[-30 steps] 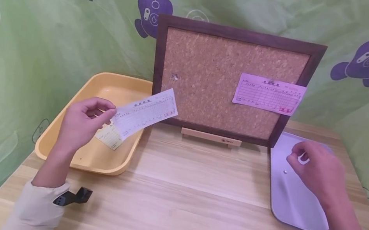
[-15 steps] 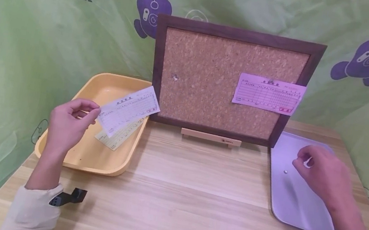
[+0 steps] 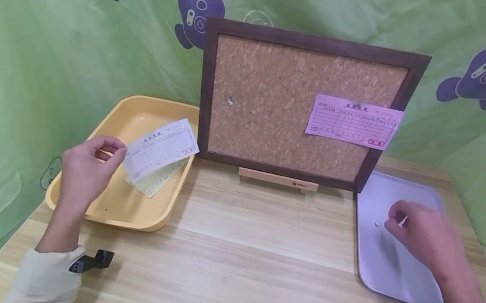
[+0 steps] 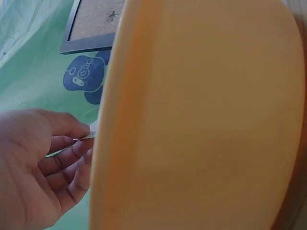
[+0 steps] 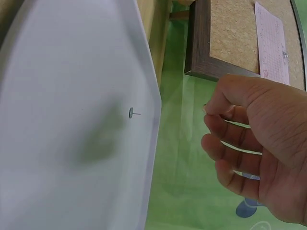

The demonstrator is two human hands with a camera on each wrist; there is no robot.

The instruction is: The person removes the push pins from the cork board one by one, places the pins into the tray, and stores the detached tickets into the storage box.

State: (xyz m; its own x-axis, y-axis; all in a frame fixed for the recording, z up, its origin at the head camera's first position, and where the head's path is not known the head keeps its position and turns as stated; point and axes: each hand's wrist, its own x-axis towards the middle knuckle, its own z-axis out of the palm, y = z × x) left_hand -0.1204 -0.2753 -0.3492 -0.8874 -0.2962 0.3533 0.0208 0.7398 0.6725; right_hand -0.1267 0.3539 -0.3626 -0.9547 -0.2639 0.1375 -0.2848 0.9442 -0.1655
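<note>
My left hand (image 3: 87,168) pinches the left end of a white receipt slip (image 3: 161,148) between thumb and fingers, above the yellow tray (image 3: 121,218). A pale yellow slip (image 3: 156,180) lies in that tray, partly covered by the white one. Over the grey tray (image 3: 386,275), my right hand (image 3: 427,234) has thumb and forefinger together. Between those fingertips a tiny bit of what looks like a thumbtack (image 5: 205,109) shows, mostly hidden. Another thumbtack (image 5: 132,113) lies point up in the grey tray. A pink receipt slip (image 3: 354,123) is fixed to the corkboard (image 3: 275,88).
The dark-framed corkboard leans on a small wooden stand (image 3: 278,179) at the back of the wooden table (image 3: 251,256). A silvery spot (image 3: 230,101) sits on the cork's left side. Green printed cloth (image 3: 148,29) hangs behind.
My left hand has moved left with the white slip, away from the corkboard and over the yellow tray. My right hand has shifted slightly right and nearer to me.
</note>
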